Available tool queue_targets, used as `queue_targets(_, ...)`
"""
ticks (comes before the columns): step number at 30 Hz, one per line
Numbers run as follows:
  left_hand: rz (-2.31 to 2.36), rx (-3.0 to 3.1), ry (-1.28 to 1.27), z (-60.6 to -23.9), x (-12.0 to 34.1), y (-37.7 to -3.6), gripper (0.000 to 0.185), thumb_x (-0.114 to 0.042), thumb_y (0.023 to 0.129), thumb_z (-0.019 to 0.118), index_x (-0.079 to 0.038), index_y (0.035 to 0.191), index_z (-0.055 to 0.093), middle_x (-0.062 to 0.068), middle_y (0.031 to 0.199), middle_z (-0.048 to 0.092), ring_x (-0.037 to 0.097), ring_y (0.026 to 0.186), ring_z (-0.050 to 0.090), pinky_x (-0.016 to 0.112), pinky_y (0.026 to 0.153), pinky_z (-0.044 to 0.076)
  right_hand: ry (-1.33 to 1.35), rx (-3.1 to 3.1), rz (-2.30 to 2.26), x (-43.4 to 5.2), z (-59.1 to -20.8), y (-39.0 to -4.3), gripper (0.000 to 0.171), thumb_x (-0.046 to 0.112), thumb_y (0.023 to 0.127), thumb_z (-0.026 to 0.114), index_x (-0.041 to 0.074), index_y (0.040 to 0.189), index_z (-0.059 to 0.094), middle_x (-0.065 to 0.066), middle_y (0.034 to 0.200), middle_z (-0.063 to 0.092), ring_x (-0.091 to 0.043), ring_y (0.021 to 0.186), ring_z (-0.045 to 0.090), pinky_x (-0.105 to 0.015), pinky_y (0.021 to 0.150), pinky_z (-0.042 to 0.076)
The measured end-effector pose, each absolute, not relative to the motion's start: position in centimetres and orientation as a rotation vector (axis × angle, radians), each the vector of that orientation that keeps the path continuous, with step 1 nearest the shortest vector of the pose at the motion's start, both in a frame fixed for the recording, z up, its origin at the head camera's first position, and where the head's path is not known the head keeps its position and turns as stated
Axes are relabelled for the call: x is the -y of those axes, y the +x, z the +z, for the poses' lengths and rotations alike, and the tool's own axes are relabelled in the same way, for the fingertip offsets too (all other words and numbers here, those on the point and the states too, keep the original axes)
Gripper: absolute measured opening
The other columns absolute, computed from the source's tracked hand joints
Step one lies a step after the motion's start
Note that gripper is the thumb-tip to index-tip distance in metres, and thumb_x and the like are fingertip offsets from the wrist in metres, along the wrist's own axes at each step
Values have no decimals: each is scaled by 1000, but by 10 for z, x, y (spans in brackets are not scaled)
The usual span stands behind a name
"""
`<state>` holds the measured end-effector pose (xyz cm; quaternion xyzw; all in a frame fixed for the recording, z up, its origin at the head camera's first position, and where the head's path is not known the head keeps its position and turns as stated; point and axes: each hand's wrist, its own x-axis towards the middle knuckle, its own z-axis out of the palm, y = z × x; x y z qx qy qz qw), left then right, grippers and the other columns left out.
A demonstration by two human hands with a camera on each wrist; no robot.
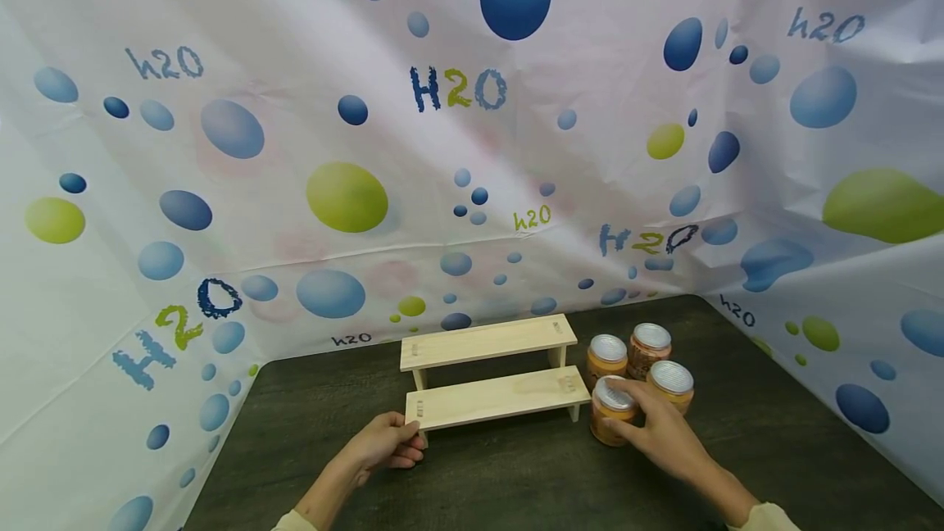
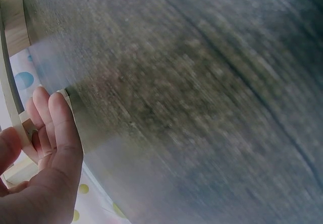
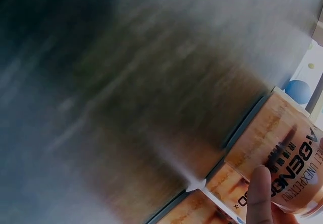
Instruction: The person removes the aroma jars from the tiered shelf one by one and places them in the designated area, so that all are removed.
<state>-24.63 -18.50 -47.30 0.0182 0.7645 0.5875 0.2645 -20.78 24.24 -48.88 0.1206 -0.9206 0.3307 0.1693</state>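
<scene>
Low in the head view, left of centre, the left hand (image 1: pixel 383 442) curls its fingers (image 2: pixel 55 128) around the left end of the lower step of a pale wooden two-step rack (image 1: pixel 490 367) on the dark worktop (image 1: pixel 516 474). Right of centre, the right hand (image 1: pixel 660 433) wraps its fingers around the nearest orange can (image 1: pixel 612 410), just beside the rack's right leg, with three more cans (image 1: pixel 640 357) crowded close behind it

The head view looks down on the dark table (image 1: pixel 516 474) from above; both wrist views skim it closely.
</scene>
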Motion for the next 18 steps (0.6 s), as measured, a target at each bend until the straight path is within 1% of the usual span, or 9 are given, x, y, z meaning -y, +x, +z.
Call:
queue_targets(8, 1589, -2065, 41, -474, 184, -247, 31, -29, 96, 47, 1, 103, 47, 7, 89, 61, 12, 75, 63, 29, 70, 56, 324, 2642, 944, -244, -487, -205, 61, 35, 75, 74, 22, 129, 48, -3, 123, 55, -22, 106, 57, -38, 78, 51)
queue_targets(14, 1595, -2057, 36, -473, 185, -247, 30, -29, 95, 48, 0, 103, 47, 7, 89, 61, 12, 75, 64, 29, 70, 56, 328, 2641, 962, -246, -486, -204, 65, 42, 76, 71, 24, 132, 45, -4, 128, 51, -26, 108, 56, -44, 80, 51)
queue_targets(18, 1590, -2062, 38, -473, 187, -247, 30, -29, 95, 48, 0, 102, 47, 7, 89, 61, 12, 75, 64, 29, 70, 56, 333, 2636, 971, -246, -484, -202, 66, 43, 76, 70, 23, 133, 44, -3, 129, 51, -27, 110, 55, -49, 82, 50)
